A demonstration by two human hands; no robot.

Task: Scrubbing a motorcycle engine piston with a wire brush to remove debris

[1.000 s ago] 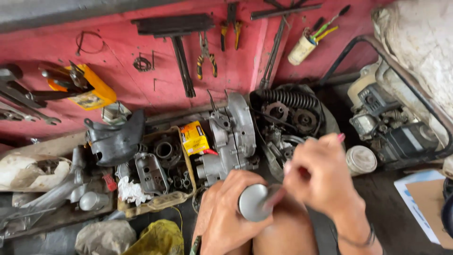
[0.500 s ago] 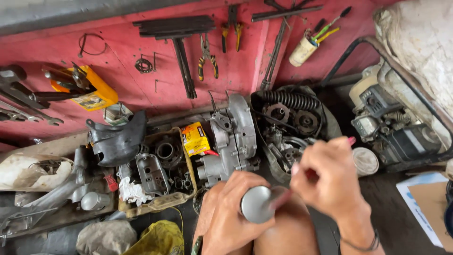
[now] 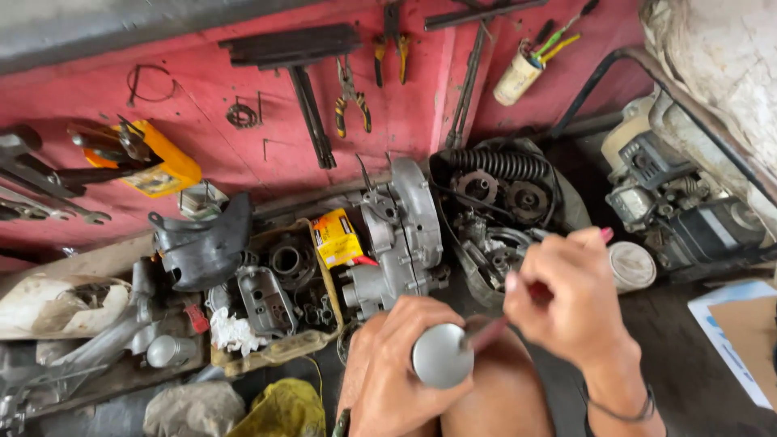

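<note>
While the left hand [image 3: 396, 372] is gripping the round grey metal part [image 3: 441, 354] over the knee, the right hand [image 3: 571, 303] is pinching a red-handled tool [image 3: 518, 311] against its face, risking a slip and gouge.

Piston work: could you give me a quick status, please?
Left hand grips round metal piston. Right hand holds red-handled tool against it. Nothing between them.

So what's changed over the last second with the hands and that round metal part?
Little: the right hand drifted slightly right, keeping its red-handled tool on the round metal part. The left hand still grips that part. Nothing taken or released.
</note>
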